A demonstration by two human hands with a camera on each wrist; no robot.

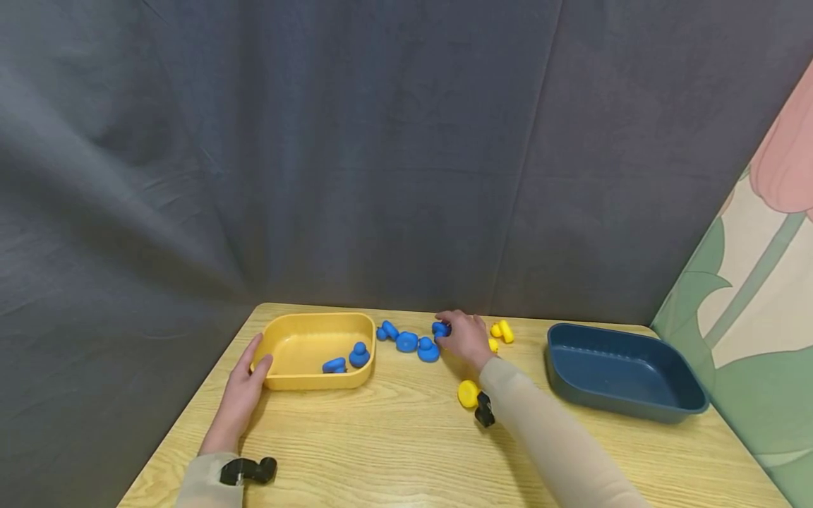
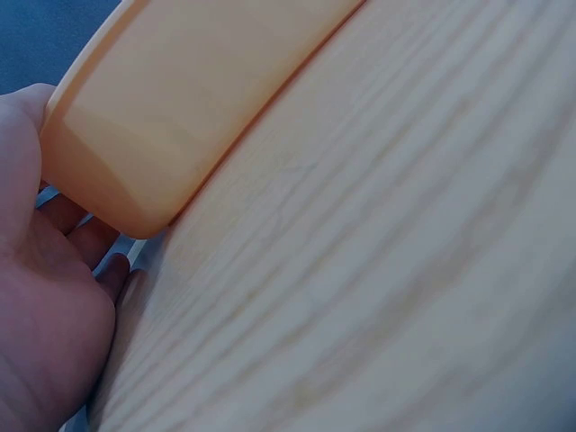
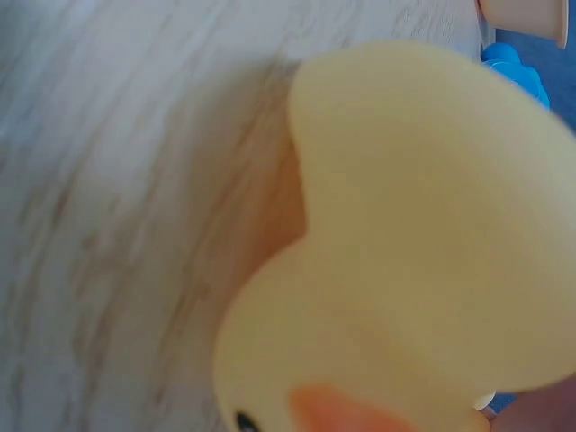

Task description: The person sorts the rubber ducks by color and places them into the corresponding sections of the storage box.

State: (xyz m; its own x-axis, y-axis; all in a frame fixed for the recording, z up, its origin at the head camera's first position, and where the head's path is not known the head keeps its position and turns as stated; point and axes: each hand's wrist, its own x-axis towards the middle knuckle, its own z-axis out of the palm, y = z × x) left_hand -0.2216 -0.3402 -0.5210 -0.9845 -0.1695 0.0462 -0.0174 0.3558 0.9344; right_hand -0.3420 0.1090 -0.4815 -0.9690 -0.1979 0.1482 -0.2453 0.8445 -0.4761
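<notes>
My left hand [image 1: 244, 388] grips the left end of a yellow tray [image 1: 298, 381], thumb over the rim and fingers outside, as the left wrist view also shows. Two blue rubber ducks [image 1: 359, 355] lie inside that tray. At the back of the table, my right hand [image 1: 466, 340] pinches a blue rubber duck [image 1: 440, 329] between thumb and fingers. Beside it are more blue ducks [image 1: 407, 342] in a loose row. A yellow duck [image 3: 405, 225] fills much of the right wrist view and hides most of the right hand there.
Right of my right hand lie yellow ducks [image 1: 504, 331], one partly covered by the hand. Another yellow duck [image 1: 468, 394] is near the right wrist. A dark blue tray [image 1: 629, 406] stands at the table's right. Grey curtain [image 1: 406, 155] hangs behind the wooden table [image 1: 356, 451].
</notes>
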